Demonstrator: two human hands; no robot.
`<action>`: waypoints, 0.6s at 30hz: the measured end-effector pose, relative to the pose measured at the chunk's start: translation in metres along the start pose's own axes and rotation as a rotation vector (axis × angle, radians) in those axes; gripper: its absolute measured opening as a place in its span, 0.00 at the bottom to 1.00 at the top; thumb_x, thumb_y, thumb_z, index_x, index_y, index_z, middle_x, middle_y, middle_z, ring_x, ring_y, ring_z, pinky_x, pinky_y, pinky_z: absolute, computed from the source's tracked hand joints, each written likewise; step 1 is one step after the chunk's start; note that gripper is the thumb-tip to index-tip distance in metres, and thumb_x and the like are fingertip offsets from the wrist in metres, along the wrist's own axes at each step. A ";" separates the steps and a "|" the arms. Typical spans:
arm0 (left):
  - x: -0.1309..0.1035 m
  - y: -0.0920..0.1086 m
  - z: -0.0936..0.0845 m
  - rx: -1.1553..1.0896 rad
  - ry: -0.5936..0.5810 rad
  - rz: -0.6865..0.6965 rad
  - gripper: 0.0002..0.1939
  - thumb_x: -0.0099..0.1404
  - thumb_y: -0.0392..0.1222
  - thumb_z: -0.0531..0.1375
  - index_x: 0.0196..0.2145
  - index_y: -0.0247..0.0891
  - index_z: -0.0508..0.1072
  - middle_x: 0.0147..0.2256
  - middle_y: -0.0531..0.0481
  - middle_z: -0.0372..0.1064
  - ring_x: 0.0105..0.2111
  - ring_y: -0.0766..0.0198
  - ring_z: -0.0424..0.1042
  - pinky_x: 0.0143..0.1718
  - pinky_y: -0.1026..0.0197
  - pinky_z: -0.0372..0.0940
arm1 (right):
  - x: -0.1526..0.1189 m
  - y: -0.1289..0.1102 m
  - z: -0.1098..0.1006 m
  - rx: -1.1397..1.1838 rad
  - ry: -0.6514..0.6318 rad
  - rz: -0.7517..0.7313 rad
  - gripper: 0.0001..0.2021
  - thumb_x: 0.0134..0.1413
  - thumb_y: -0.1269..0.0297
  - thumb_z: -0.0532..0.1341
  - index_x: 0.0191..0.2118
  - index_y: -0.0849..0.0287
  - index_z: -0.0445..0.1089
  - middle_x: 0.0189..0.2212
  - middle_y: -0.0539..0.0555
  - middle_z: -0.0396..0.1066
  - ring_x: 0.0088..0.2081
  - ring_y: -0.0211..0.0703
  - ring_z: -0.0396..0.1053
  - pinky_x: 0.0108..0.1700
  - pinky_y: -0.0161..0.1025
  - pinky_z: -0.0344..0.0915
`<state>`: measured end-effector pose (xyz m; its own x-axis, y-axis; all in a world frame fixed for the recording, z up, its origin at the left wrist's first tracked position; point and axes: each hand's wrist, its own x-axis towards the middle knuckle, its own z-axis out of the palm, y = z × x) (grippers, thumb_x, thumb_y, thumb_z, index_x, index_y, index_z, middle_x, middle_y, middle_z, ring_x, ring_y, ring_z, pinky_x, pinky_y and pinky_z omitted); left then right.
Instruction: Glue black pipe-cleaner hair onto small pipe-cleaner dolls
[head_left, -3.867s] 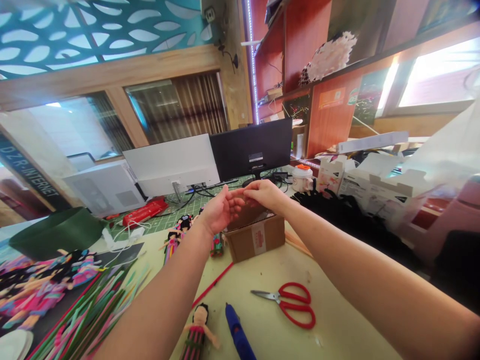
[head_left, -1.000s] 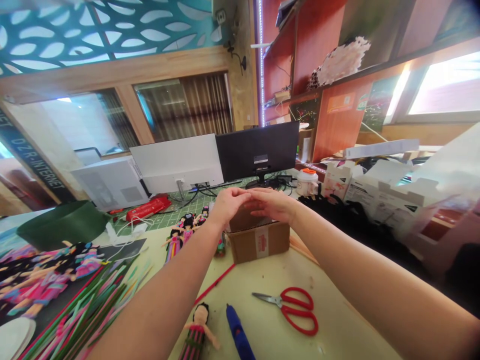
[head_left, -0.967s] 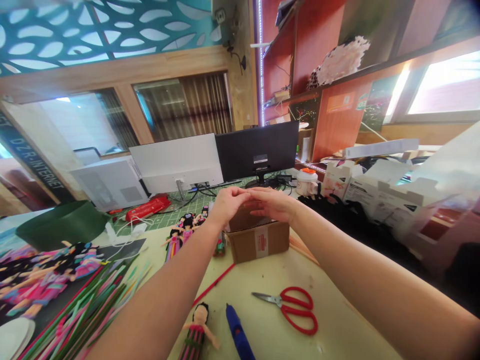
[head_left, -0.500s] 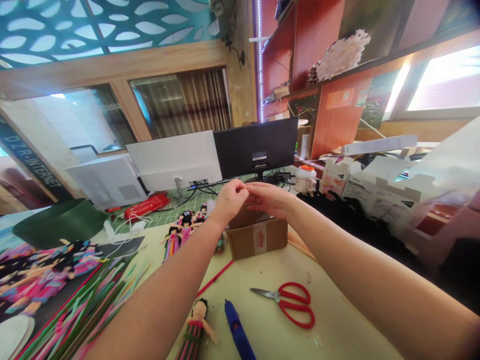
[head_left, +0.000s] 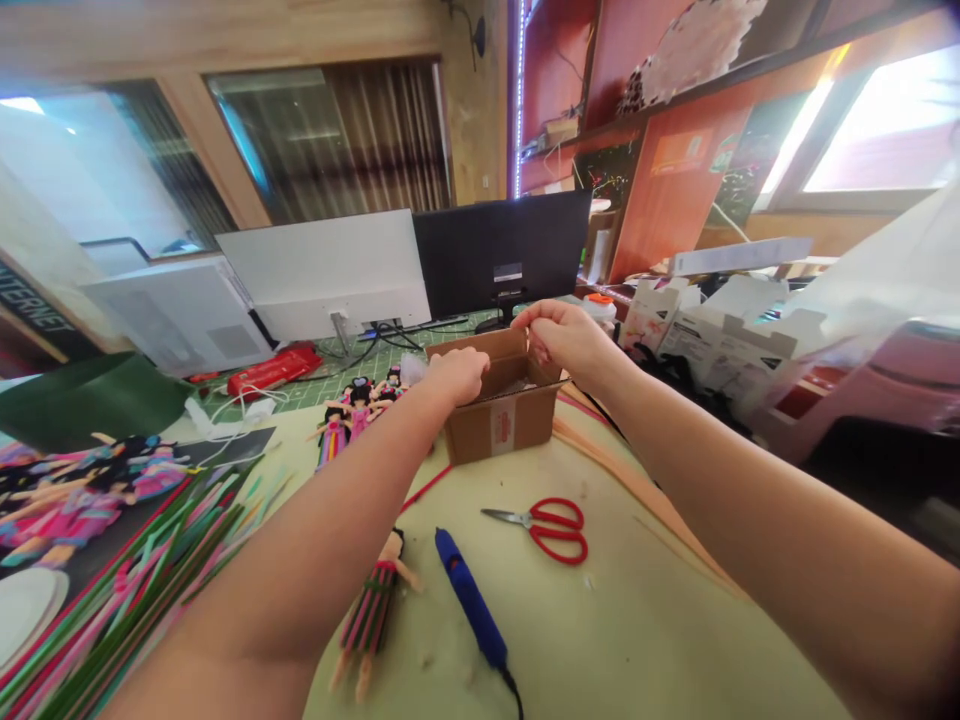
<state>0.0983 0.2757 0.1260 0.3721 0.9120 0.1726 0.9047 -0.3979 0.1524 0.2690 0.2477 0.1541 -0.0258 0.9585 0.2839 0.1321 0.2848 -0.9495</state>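
A small open cardboard box [head_left: 536,425] stands on the table, with a printed label on its front and pale contents barely visible inside. At its left rim, my left hand [head_left: 459,375] is closed, its fingers curled over the edge. My right hand [head_left: 562,335] has its bent fingers on the cardboard at the far right corner; the fingertips are partly hidden. Closer to me lie scissors [head_left: 544,523] with red handles and a blue pen-shaped tool [head_left: 469,595] with a cord. Beside my left forearm rests a small doll [head_left: 371,605] in a striped skirt.
Several finished-looking dolls [head_left: 358,400] lie left of the box. Fuzzy craft stems [head_left: 142,570] and more dolls [head_left: 75,500] cover the left side. Peach-coloured strips [head_left: 637,475] extend along the right. Two monitors [head_left: 502,250] stand behind, with white cartons [head_left: 720,340] at the right.
My hands, together above the box before, have moved apart to its left and right sides. The box's inside now shows. The camera view has tilted downward.
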 end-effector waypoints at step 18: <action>-0.016 0.012 -0.014 -0.117 0.146 -0.041 0.15 0.61 0.38 0.51 0.31 0.41 0.79 0.35 0.45 0.76 0.37 0.58 0.72 0.42 0.59 0.62 | -0.125 0.116 -0.059 -1.203 -0.567 0.099 0.07 0.58 0.70 0.60 0.41 0.63 0.73 0.44 0.60 0.72 0.45 0.47 0.70 0.47 0.44 0.65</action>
<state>0.1003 0.2546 0.1391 0.2937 0.9068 0.3025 0.8850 -0.3776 0.2726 0.3462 0.1599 0.0162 -0.3330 0.9306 -0.1520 0.9362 0.3070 -0.1711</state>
